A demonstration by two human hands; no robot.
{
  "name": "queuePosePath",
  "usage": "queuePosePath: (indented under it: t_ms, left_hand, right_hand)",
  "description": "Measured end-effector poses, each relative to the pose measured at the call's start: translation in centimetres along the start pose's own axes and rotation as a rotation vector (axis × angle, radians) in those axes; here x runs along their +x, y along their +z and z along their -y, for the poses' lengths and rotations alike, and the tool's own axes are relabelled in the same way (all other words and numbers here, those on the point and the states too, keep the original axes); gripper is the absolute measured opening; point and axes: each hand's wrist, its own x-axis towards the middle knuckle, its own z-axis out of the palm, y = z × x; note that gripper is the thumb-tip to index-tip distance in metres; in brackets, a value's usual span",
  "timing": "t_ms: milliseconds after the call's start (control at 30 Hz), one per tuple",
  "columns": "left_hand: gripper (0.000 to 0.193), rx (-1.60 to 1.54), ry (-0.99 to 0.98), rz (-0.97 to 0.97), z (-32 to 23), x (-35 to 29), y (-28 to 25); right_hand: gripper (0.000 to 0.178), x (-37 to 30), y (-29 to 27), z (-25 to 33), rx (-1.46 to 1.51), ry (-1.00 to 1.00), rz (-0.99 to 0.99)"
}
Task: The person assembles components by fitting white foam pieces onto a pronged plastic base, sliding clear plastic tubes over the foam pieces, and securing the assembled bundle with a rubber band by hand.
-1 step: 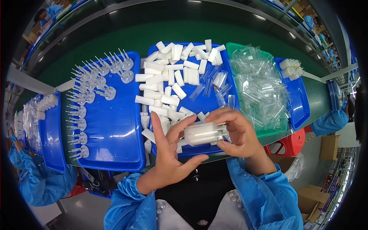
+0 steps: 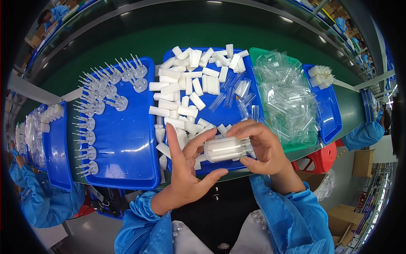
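My right hand (image 2: 264, 150) grips a clear plastic cylinder with white pieces inside (image 2: 225, 149) by its right end, where short prongs show between fingers and thumb. The cylinder lies roughly level above the near edge of the middle tray. On its other side is my left hand (image 2: 184, 173), open, thumb and fingers spread. One of its fingers reaches the cylinder's left end; whether it presses there I cannot tell. Just beyond the hands, many white foam-like blocks (image 2: 197, 86) and a few clear plastic tubes (image 2: 229, 96) lie in the middle blue tray (image 2: 207, 113).
The left blue tray (image 2: 122, 148) carries rows of white round-based parts with upright prongs (image 2: 86, 136). On the right, a green tray (image 2: 302, 145) is heaped with clear plastic tubes (image 2: 287, 97). Farther right, a blue tray (image 2: 332, 112) bears bundled white parts (image 2: 321, 76). A red stool (image 2: 323, 158) stands below.
The cylinder has shifted very slightly in my right hand. My left thumb has drawn back a little; the trays are unchanged.
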Motion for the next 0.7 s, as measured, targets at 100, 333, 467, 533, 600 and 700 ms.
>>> queuePosePath:
  t_ms: [100, 333, 467, 533, 600, 700]
  left_hand:
    - [0.11, 0.084, 0.01, -0.016, 0.4, -0.2, -0.2]
    - [0.11, 0.318, 0.261, -0.054, 1.3, -0.2, -0.3]
    - [0.103, 0.44, 0.12, 0.063, 0.0, 0.1, -0.3]
    - [0.097, 0.392, 0.05, 0.079, 0.1, 0.1, 0.1]
    - [0.097, 0.181, -0.049, 0.074, 0.5, -0.5, 0.1]
    - [0.096, -0.216, -0.272, 0.046, -0.3, -0.2, 0.0]
  right_hand:
    - [0.039, 0.1, -0.6, 0.2, -0.131, -0.08, 0.083]
    - [0.033, 0.0, -0.4, 0.4, -0.245, -0.105, 0.058]
    - [0.034, 0.0, 0.0, 1.0, -0.348, -0.093, 0.081]
    - [0.042, 0.3, 1.0, 1.8, -0.528, -0.099, 0.098]
    - [0.053, 0.5, 1.6, 2.2, -0.546, -0.106, 0.077]
    - [0.072, 0.5, 1.5, 2.7, -0.573, -0.104, 0.063]
